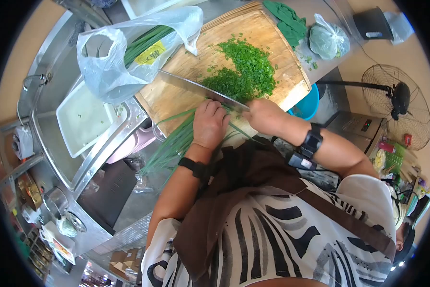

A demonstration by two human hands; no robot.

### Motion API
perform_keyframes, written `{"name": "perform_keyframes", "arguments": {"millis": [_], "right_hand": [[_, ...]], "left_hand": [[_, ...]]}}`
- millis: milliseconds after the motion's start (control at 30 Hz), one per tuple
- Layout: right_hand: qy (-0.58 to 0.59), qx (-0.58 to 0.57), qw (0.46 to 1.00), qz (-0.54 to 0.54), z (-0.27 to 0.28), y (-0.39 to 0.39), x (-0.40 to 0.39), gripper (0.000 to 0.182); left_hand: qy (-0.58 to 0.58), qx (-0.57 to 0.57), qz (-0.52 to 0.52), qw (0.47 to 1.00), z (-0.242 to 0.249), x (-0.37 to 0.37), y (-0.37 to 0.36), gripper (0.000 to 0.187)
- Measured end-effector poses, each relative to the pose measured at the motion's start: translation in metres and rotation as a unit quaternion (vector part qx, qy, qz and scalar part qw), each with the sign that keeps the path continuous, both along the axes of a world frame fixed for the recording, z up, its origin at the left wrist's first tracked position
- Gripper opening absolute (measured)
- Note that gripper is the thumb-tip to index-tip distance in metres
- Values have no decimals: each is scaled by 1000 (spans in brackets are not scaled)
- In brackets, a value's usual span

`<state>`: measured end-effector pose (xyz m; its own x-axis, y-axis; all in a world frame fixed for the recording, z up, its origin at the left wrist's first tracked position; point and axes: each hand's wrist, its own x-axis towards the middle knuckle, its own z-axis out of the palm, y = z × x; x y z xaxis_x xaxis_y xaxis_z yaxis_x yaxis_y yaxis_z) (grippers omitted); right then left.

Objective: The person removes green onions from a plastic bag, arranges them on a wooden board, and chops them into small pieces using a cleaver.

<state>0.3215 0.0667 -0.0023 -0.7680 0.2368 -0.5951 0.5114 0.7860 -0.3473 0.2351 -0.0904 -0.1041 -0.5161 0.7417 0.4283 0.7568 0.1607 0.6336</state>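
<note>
My right hand [263, 116] is closed around the handle of a large kitchen knife [191, 86], whose broad blade stretches to the left across the wooden cutting board [176, 103]. Just beside the blade, my left hand [210, 123] presses down with curled fingers on a bunch of long green onions [176, 143]. Their leaves trail off the board's near edge to the lower left. Beyond the knife lies a heap of finely chopped green onion [246, 67]. My left fingertips are partly hidden near the blade.
A plastic bag [105, 79] with more green onions rests over the board's left side. Left of it is a metal sink [57, 165] with a white tub [76, 129]. A green cloth [286, 21], a tied bag [327, 38], a blue bucket [310, 104] and a fan [399, 98] are to the right.
</note>
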Motion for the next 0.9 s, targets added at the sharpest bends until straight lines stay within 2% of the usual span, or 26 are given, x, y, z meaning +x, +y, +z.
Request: {"name": "perform_keyframes", "arguments": {"millis": [133, 300, 367, 400, 467, 500, 567, 600, 667, 700, 767, 800, 867, 900], "right_hand": [[29, -22, 999, -23, -2, 8, -3, 27], [56, -79, 993, -67, -14, 54, 14, 33], [44, -99, 983, -148, -18, 81, 24, 38], [44, -104, 982, -151, -15, 93, 25, 38], [2, -191, 944, -269, -6, 116, 24, 43], [1, -198, 942, -270, -13, 126, 25, 43], [113, -157, 943, -272, -29, 144, 30, 36], [111, -165, 941, -274, -40, 151, 33, 36], [272, -63, 945, -168, -59, 159, 39, 44], [270, -69, 945, -170, -54, 155, 38, 44], [162, 43, 975, -143, -30, 145, 33, 49], [159, 36, 976, -143, -30, 143, 34, 49], [147, 144, 976, -72, -33, 136, 35, 51], [147, 139, 977, -73, -34, 130, 36, 51]], "left_hand": [[9, -82, -4, 997, 28, 2, -3, 30], [-20, -59, -5, 998, 15, 3, 1, 30], [-32, -52, -8, 998, 12, 2, 5, 28], [-58, -45, -11, 997, 9, -1, 9, 27], [-84, -46, -15, 995, 8, -7, 20, 25], [-71, -43, -18, 996, 10, -13, 29, 25], [-58, -49, -22, 997, 11, -27, 49, 25], [-43, -36, -12, 998, 9, -33, 60, 26], [-29, -29, -3, 999, 10, -42, 73, 28], [-30, -37, 1, 999, 12, -44, 77, 28], [-33, -50, 6, 998, 16, -42, 78, 27], [-34, -60, 2, 998, 19, -40, 75, 28], [-36, -77, -1, 996, 24, -38, 70, 29], [-49, -75, -5, 996, 27, -39, 68, 32]]}}
